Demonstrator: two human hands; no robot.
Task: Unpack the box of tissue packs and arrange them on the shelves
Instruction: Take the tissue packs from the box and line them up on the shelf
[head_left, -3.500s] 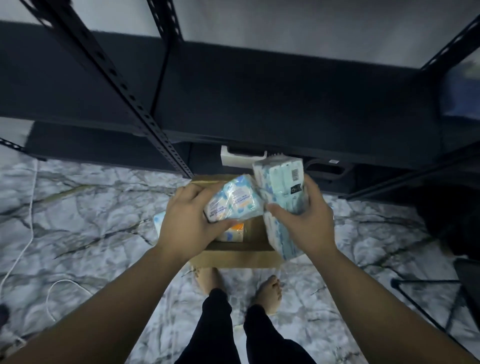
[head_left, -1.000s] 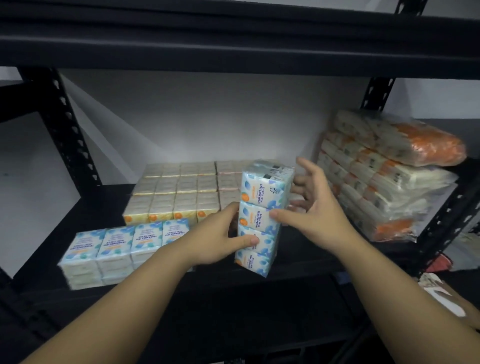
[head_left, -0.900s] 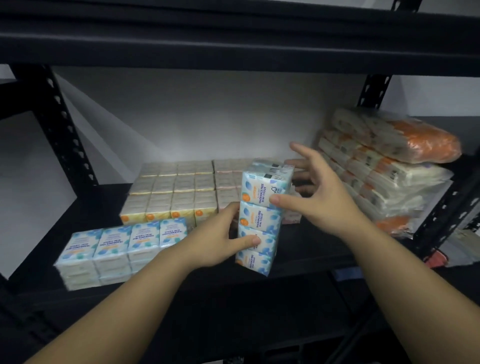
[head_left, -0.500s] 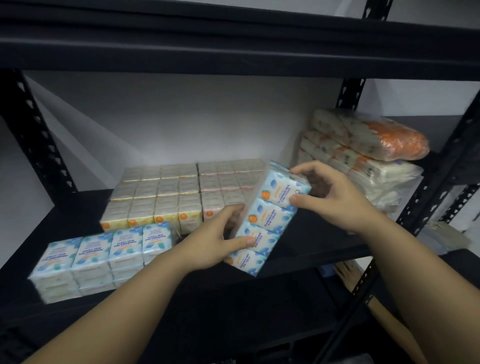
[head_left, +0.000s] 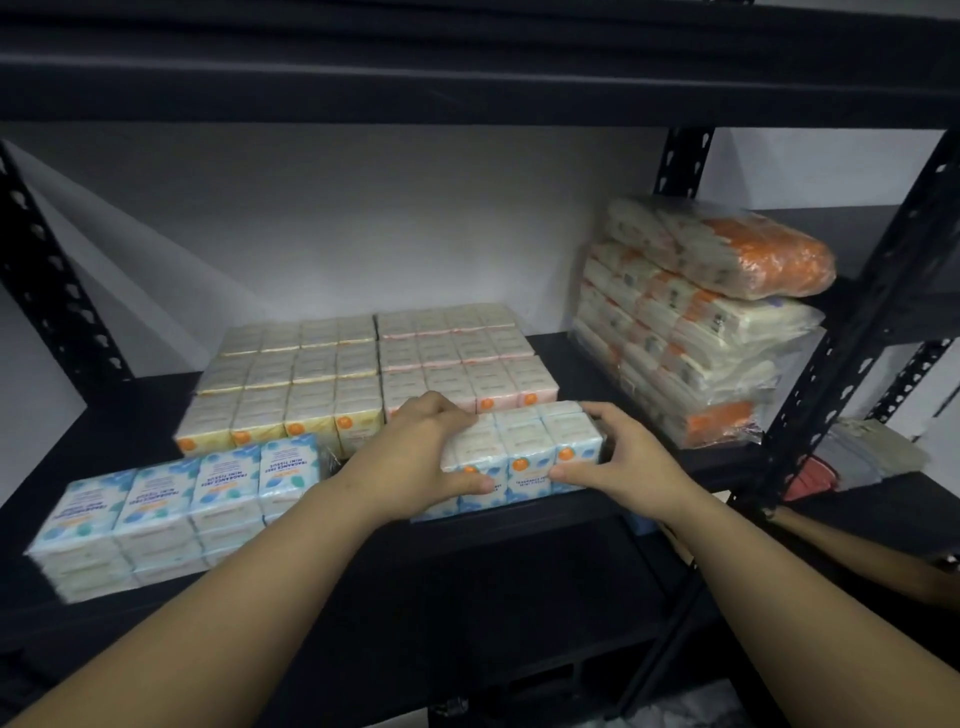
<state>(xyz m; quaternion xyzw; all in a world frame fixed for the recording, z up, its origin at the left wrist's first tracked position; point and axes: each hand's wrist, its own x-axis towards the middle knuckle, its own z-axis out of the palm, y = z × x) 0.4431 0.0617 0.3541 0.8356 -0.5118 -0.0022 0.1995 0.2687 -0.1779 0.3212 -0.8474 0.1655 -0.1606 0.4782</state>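
Storeroom or shop stockroom, black slotted-steel shelving rack against a plain white wall, shelf held wrapped tissue multipacks, bulk bundles stacked right of them

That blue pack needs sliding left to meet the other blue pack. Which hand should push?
Right hand, probably: it grips the held pack at its right end, opposite the other blue pack. The left hand sits in the way.

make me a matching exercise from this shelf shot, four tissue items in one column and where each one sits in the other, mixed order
Things:
1. blue pack in both hands
2. blue pack lying alone
3. yellow packs
4. orange bundles

Places:
A. stacked at the shelf's right end
B. front left of the shelf
C. front middle, at the shelf edge
D. back left, beside the pink packs

Pairs: 1-C, 2-B, 3-D, 4-A
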